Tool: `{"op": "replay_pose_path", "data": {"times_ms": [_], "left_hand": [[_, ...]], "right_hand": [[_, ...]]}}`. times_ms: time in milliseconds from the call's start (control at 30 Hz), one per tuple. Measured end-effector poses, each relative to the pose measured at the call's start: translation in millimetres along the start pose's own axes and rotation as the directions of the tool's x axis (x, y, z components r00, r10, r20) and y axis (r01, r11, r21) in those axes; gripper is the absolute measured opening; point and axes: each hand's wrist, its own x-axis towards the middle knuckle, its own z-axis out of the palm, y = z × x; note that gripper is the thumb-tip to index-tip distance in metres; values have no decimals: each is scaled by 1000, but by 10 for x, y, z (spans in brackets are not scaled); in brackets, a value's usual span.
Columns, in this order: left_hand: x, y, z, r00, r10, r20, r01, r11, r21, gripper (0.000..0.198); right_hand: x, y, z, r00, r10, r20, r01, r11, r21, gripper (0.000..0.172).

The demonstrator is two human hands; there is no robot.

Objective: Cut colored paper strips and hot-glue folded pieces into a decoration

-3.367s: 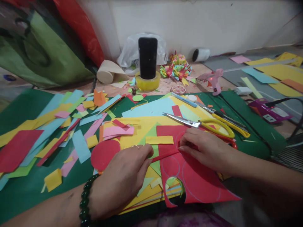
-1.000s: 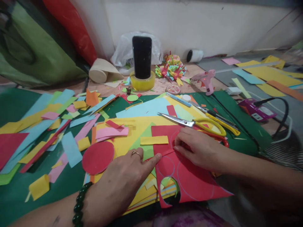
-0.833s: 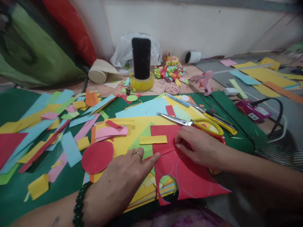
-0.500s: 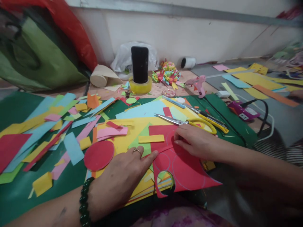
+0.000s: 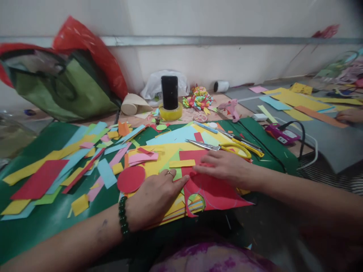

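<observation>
Flat on the red paper (image 5: 218, 198) lies my right hand (image 5: 231, 169), its fingers stretched toward a yellow strip (image 5: 182, 163). My left hand (image 5: 155, 198) rests on the paper pile, open, with one fingertip pressing the red sheet's left edge. Pencilled circles mark that sheet, and a round piece has been cut from its lower left corner. Beside my left hand is a red paper circle (image 5: 131, 179). Yellow-handled scissors (image 5: 218, 147) lie just beyond my right hand, blades pointing left. Under the red sheet, yellow and green papers show.
Paper strips (image 5: 82, 151) cover the green mat's left side. Behind stand a phone (image 5: 169, 92) on a yellow tape roll (image 5: 170, 112), a pink glue gun (image 5: 230, 109) and a purple power adapter (image 5: 282, 134). A cutter (image 5: 249, 145) lies nearby. Another person's hand (image 5: 351, 115) is far right.
My right hand has opened from a pinch and spread its fingers leftward over the red sheet. My left hand stays on the edge. The view has tilted upward.
</observation>
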Motion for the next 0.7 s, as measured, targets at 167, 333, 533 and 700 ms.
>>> {"op": "replay_pose_path", "data": {"times_ms": [167, 333, 533, 700], "left_hand": [[7, 10, 39, 999, 26, -43, -23, 996, 88, 48], [-95, -14, 61, 999, 27, -21, -24, 989, 143, 46], [-277, -35, 129, 998, -9, -56, 19, 983, 182, 41], [-297, -34, 159, 997, -41, -67, 51, 986, 161, 39]], "right_hand": [[41, -66, 32, 968, -246, -48, 235, 956, -174, 30], [-31, 18, 94, 961, -275, -36, 260, 940, -222, 29], [-141, 81, 137, 973, -233, -9, 225, 950, -215, 34], [-190, 119, 174, 977, -213, 5, 209, 950, -230, 36]]}}
